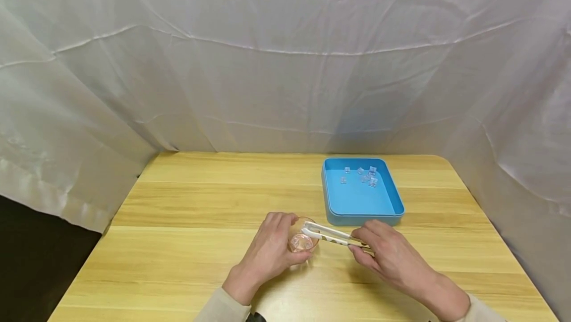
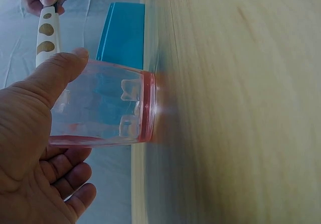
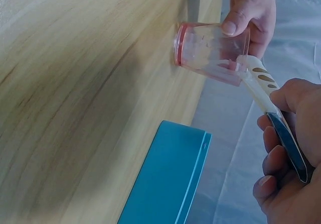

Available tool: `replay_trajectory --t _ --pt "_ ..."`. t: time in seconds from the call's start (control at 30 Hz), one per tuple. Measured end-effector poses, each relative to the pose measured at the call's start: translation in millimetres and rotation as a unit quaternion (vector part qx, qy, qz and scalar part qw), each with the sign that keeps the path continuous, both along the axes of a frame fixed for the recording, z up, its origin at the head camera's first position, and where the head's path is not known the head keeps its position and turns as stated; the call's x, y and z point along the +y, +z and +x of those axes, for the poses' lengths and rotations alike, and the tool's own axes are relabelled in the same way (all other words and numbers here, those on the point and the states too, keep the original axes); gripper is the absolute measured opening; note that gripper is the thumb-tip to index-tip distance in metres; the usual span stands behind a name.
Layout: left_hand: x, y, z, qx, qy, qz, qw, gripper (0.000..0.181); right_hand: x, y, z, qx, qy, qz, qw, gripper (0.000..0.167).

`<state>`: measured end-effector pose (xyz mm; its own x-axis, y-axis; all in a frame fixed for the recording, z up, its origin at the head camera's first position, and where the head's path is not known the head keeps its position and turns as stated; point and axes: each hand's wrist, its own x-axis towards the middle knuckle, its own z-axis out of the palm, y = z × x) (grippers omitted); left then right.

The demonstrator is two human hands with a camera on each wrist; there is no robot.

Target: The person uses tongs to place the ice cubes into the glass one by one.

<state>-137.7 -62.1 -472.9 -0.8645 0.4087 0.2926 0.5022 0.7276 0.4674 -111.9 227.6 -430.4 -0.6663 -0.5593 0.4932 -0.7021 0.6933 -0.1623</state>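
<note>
A clear pink-tinted cup (image 2: 108, 108) stands upright on the table, with my left hand (image 1: 269, 245) gripping its side between thumb and fingers. Clear cubes (image 2: 130, 90) lie at the cup's bottom. My right hand (image 1: 392, 257) holds white tongs (image 1: 332, 236) with brown spots, thumb on one arm and fingers on the other. The tongs' tips are at the cup's mouth. A small clear piece (image 2: 62, 101) shows near the mouth in the left wrist view; I cannot tell whether the tips pinch it.
Beyond my right hand sits a blue square tray (image 1: 363, 219) holding several clear cubes (image 1: 372, 182) toward its far side. The wooden table (image 1: 200, 198) has its left edge beside a dark gap. Grey cloth (image 1: 267, 89) hangs behind and on both sides.
</note>
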Motion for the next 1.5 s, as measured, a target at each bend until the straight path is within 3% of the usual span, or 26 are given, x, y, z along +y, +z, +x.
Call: replay_trajectory --t 1.1,1.5 --pt "-0.1 -0.2 0.3 -0.001 0.001 0.003 1.0000 0.074 -0.1 -2.2 2.8 -0.011 -0.019 -0.007 0.9997 0.016" --pt "1.7 7.1 2.2 0.031 0.008 -0.045 0.9985 0.076 8.4 2.3 -6.5 0.014 -0.042 -0.038 0.9983 0.018"
